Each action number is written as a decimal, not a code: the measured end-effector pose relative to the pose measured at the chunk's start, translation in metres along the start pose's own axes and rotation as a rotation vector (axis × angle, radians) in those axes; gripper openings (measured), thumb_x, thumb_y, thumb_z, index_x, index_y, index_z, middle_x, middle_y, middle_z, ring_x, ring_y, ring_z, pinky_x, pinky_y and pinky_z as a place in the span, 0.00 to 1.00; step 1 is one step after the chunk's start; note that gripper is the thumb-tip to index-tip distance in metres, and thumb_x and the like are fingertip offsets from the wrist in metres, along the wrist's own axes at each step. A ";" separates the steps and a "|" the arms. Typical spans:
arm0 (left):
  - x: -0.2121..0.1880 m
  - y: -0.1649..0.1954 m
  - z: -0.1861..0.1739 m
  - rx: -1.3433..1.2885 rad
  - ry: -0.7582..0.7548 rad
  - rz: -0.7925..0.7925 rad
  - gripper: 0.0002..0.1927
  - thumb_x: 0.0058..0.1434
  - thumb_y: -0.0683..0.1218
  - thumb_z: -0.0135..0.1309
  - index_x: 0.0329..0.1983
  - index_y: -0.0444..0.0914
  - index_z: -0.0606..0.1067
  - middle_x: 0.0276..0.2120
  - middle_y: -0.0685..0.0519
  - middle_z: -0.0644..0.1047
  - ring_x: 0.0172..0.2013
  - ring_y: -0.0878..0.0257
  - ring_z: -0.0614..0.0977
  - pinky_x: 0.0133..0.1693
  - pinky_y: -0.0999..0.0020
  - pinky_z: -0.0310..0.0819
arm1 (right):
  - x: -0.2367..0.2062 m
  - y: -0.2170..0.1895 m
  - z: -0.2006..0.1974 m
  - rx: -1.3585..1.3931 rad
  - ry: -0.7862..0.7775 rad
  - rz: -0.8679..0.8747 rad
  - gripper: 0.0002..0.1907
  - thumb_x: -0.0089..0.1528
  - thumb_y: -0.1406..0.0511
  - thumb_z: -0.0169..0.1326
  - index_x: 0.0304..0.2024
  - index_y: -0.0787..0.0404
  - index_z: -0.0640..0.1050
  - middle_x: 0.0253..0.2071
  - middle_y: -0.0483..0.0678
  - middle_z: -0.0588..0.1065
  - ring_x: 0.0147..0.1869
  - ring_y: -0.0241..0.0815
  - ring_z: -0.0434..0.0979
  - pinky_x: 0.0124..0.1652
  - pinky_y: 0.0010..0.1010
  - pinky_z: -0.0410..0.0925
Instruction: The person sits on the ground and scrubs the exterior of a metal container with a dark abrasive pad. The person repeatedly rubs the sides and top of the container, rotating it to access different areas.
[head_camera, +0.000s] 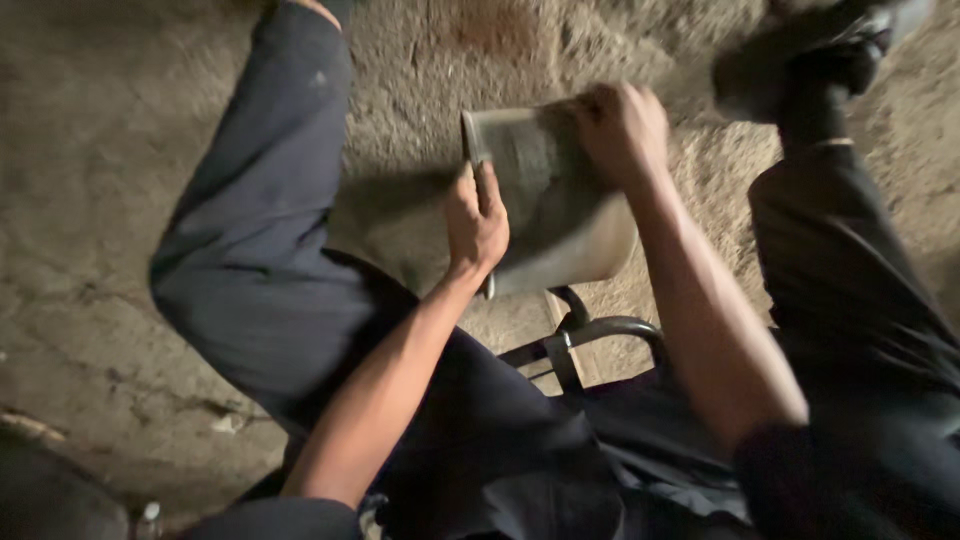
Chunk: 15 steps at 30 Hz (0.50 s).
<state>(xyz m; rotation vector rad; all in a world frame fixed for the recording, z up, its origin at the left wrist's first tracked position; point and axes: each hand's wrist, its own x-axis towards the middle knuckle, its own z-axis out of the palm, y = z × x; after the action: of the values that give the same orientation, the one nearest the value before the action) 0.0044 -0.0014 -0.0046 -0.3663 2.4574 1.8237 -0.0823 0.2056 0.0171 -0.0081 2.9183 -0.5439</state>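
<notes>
Item held: flat, rectangular grey slab (555, 205), dusty and worn, tilted, its upper left corner raised and its lower right corner pale and rounded.
Position of slab: between the person's knees, above the floor, just over the front of the seat.
Left hand (475, 225): closed on the slab's left edge, thumb lying along the face, fingers wrapped behind; bare forearm running down to the lower left.
Right hand (620, 130): clenched over the slab's upper right part, knuckles up, pressing on the face; whether anything is held inside the fist cannot be told.
Hands, relation: apart, one at each side of the slab, both touching it.
Left leg (260, 230): dark trouser, knee bent, stretched to the upper left.
Right leg (860, 300): dark trouser, running to the upper right.
Shoe (810, 55): dark, blurred, at the top right on the ground.
Seat frame (590, 335): curved dark metal tube, just below the slab, between the thighs.
Floor (90, 200): rough, cracked earth or concrete, brownish, with a reddish patch at the top centre.
Image quality: motion blur over hands and slab; fine surface detail cannot be told.
</notes>
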 end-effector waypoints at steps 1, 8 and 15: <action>0.002 0.002 0.000 0.014 0.007 0.035 0.19 0.77 0.51 0.40 0.40 0.32 0.73 0.28 0.38 0.76 0.29 0.43 0.78 0.34 0.53 0.69 | 0.031 0.000 0.004 0.009 -0.126 0.046 0.12 0.63 0.56 0.59 0.40 0.56 0.85 0.40 0.57 0.81 0.43 0.60 0.80 0.45 0.48 0.72; 0.001 0.001 0.002 0.031 0.036 -0.006 0.18 0.77 0.50 0.42 0.39 0.33 0.72 0.26 0.38 0.74 0.27 0.42 0.76 0.32 0.52 0.67 | -0.030 -0.011 -0.012 0.140 0.004 -0.112 0.10 0.68 0.61 0.57 0.48 0.57 0.83 0.45 0.57 0.81 0.49 0.60 0.81 0.49 0.47 0.73; -0.008 -0.004 0.004 0.028 0.034 -0.031 0.17 0.76 0.49 0.43 0.38 0.32 0.71 0.25 0.38 0.74 0.27 0.43 0.77 0.32 0.52 0.67 | -0.069 -0.025 -0.013 0.140 0.194 -0.171 0.08 0.70 0.61 0.57 0.48 0.55 0.83 0.52 0.53 0.81 0.53 0.57 0.82 0.51 0.46 0.74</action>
<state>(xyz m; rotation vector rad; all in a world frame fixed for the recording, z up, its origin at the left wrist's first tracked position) 0.0125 0.0019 -0.0085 -0.4355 2.4819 1.7840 -0.0172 0.1893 0.0498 -0.1993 3.0770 -0.8187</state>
